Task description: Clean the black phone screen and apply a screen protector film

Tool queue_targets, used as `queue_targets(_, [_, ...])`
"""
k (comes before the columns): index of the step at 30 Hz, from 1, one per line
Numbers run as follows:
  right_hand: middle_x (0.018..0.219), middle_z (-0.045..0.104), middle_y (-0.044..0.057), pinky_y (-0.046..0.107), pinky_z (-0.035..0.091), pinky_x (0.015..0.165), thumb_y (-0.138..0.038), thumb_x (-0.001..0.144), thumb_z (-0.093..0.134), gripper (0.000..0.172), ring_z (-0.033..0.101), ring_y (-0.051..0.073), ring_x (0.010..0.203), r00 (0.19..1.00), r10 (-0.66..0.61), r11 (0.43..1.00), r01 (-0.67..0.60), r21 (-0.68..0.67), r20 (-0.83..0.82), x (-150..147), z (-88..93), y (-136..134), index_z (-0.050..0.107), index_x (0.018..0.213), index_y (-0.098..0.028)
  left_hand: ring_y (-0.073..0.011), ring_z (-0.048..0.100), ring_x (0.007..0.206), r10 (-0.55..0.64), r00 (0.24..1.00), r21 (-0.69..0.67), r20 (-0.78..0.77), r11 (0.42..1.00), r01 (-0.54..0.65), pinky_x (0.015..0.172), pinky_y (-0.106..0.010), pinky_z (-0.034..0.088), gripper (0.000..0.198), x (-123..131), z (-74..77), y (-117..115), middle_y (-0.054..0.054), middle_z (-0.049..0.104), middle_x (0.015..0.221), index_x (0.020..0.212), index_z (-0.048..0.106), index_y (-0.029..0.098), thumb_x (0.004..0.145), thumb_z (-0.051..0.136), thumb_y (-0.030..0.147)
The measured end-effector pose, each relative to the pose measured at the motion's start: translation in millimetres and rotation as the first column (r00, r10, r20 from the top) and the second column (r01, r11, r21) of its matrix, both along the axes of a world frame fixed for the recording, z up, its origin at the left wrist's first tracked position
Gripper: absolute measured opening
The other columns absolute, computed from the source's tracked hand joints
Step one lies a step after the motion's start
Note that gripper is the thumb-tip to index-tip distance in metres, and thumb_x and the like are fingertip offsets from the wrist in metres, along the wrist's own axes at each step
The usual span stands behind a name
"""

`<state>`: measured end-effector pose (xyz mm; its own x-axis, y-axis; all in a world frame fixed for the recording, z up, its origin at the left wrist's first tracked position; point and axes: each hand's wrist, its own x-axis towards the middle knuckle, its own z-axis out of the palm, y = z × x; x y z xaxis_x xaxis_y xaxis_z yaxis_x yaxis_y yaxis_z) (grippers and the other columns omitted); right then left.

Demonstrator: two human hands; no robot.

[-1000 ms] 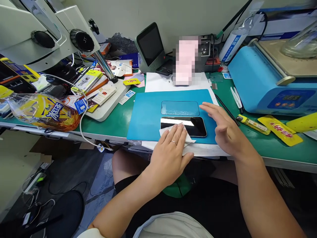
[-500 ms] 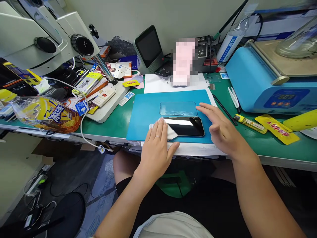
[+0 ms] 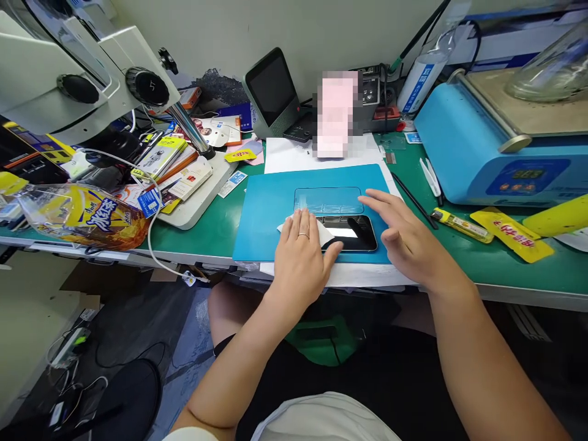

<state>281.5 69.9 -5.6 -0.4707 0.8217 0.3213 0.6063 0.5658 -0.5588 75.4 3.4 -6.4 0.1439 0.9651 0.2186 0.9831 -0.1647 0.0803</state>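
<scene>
My left hand [image 3: 301,257] lies flat with its fingers stretched out, pressing a white wipe [image 3: 325,234] onto the smartphone [image 3: 361,233]. The hand and the wipe cover the phone's left end. The phone's black glass faces up, with a bright reflection across it. Just behind it lies a clear screen protector [image 3: 328,199] with a dark outline. My right hand [image 3: 408,239] hovers open at the phone's right end, fingers apart and holding nothing. Its fingertips are close to the protector's right edge; contact cannot be told. Everything here rests on a blue mat [image 3: 261,208].
To the left are a microscope [image 3: 147,86], a drink bottle [image 3: 82,214] and a cluttered pile of boxes. A small display [image 3: 272,89] stands behind the mat. On the right are a blue machine [image 3: 487,147], tweezers [image 3: 430,179], a black stick [image 3: 414,201] and yellow packets [image 3: 512,236].
My left hand has slid right along the phone with the wipe beneath it, covering more of the screen. My right hand keeps about the same pose. The view has shifted slightly.
</scene>
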Motion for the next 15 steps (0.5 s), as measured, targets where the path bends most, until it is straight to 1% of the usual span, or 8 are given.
queue_targets(2, [0.161,0.044,0.013,0.058,0.034,0.121,-0.08,0.091,0.013,0.089,0.04,0.038,0.148,1.0,0.003,1.0,-0.003,-0.009,-0.006,0.5,-0.5,0.5,0.048,0.154,-0.027,-0.0349,0.033,0.152,0.009,1.0,0.013,0.026,1.0,-0.009,0.124,-0.05,0.03,0.082,16.1,0.1,2.9,-0.027,0.041,0.158,0.151,0.042,-0.004,0.106,0.03,0.063])
queue_targets(4, [0.161,0.043,0.014,0.057,0.033,0.122,-0.082,0.089,0.013,0.092,0.038,0.039,0.149,0.999,0.01,1.0,-0.011,-0.022,-0.038,1.5,-1.3,1.1,0.048,0.154,-0.027,-0.0361,0.033,0.152,-0.009,1.0,0.015,0.03,1.0,0.008,0.124,-0.049,0.03,0.09,33.6,0.9,3.6,-0.027,0.04,0.158,0.15,0.042,-0.006,0.103,0.028,0.069])
queue_targets(7, [0.165,0.037,0.01,0.057,0.038,0.119,-0.086,0.084,0.009,0.094,0.037,0.039,0.15,0.983,-0.001,0.998,-0.01,-0.062,-0.182,3.1,-2.8,2.1,0.048,0.153,-0.034,-0.0363,0.032,0.152,-0.048,0.999,-0.02,0.0,0.999,0.048,0.125,-0.046,0.027,0.094,54.1,2.9,4.0,-0.027,0.037,0.159,0.152,0.039,-0.007,0.102,0.027,0.071])
queue_targets(10, [0.167,0.034,0.005,0.057,0.044,0.115,-0.087,0.081,0.005,0.095,0.037,0.038,0.15,0.948,-0.038,0.994,0.005,-0.105,-0.316,3.3,-4.0,2.7,0.048,0.152,-0.041,-0.0376,0.031,0.152,-0.09,0.996,-0.026,-0.009,0.996,0.09,0.125,-0.046,0.027,0.096,62.5,4.0,4.7,-0.028,0.036,0.16,0.153,0.037,-0.008,0.101,0.03,0.072])
queue_targets(15, [0.166,0.036,0.005,0.056,0.044,0.116,-0.085,0.083,0.006,0.093,0.037,0.038,0.15,0.933,-0.033,0.994,-0.006,-0.109,-0.359,3.0,-9.0,6.0,0.051,0.15,-0.039,-0.0374,0.031,0.152,-0.181,0.984,0.005,0.008,0.984,0.181,0.124,-0.046,0.029,0.092,63.4,0.8,6.6,-0.028,0.037,0.16,0.152,0.039,-0.008,0.102,0.031,0.069])
